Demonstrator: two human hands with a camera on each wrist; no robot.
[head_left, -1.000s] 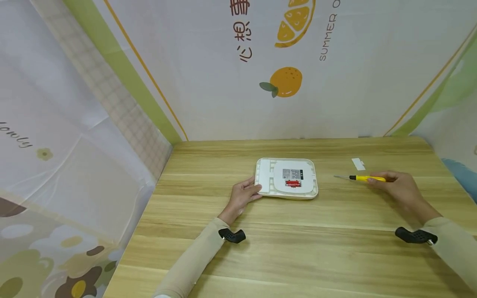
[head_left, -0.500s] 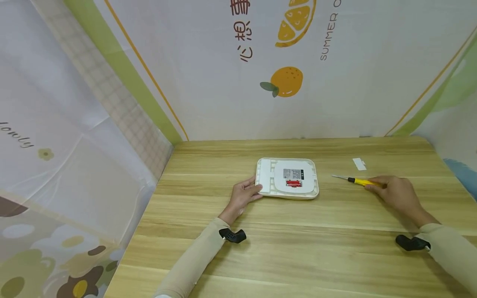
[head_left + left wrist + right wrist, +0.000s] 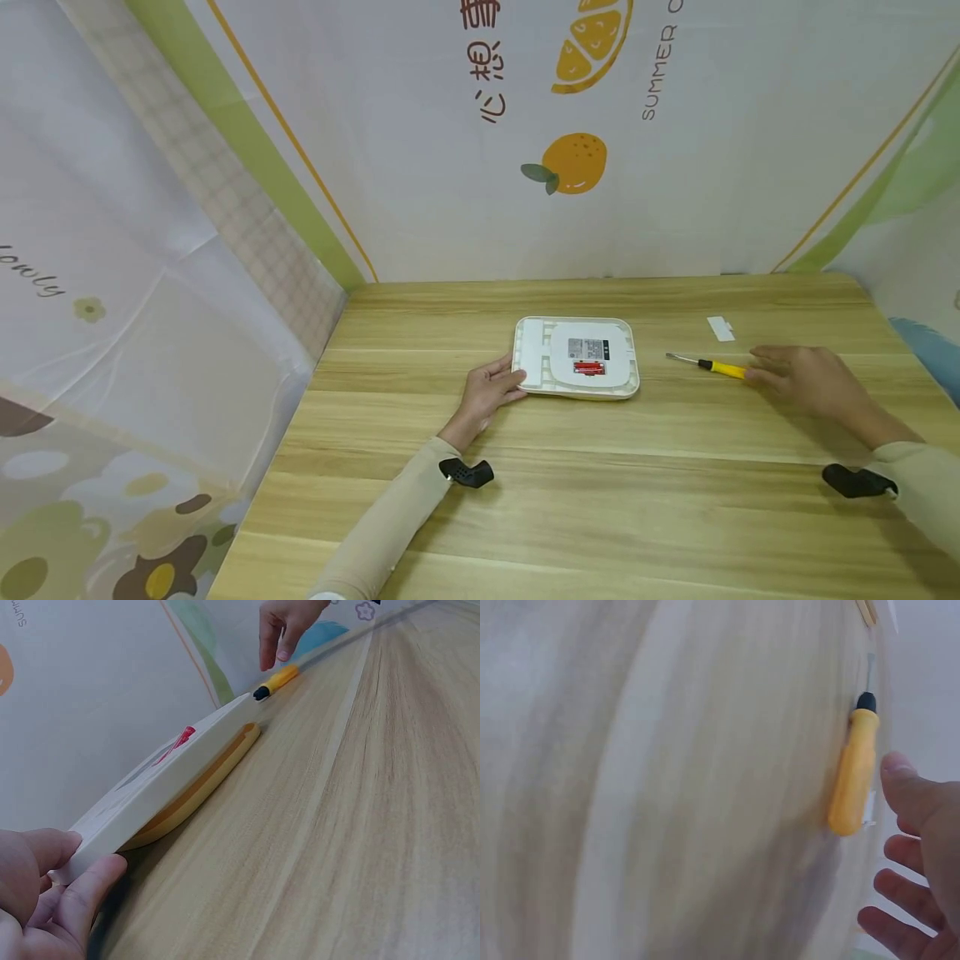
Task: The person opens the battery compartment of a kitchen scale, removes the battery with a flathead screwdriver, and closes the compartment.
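My left hand [image 3: 486, 393] grips the left edge of a flat white device [image 3: 615, 354], probably a kitchen scale, lying underside up. Its thumb is on top and fingers are below. Red batteries [image 3: 589, 368] sit in the uncovered compartment beneath a printed label. In the left wrist view, a yellow rounded part [image 3: 214, 784] shows under the white body. A yellow screwdriver [image 3: 726, 369] lies on the table, its metal tip toward the device. My right hand [image 3: 817, 382] is just beyond the handle end; in the right wrist view its loosely bent fingers are apart from the screwdriver.
A small white tabbed piece [image 3: 721, 328], perhaps the battery cover, lies behind the screwdriver. The wooden table [image 3: 600, 508] meets a printed cloth [image 3: 420, 167] at its back edge. Another patterned cloth [image 3: 180, 333] hangs along the left side.
My right hand has lowered the screwdriver to the table, let go of it and drawn back slightly to the right. The left hand and the white device have stayed in place.
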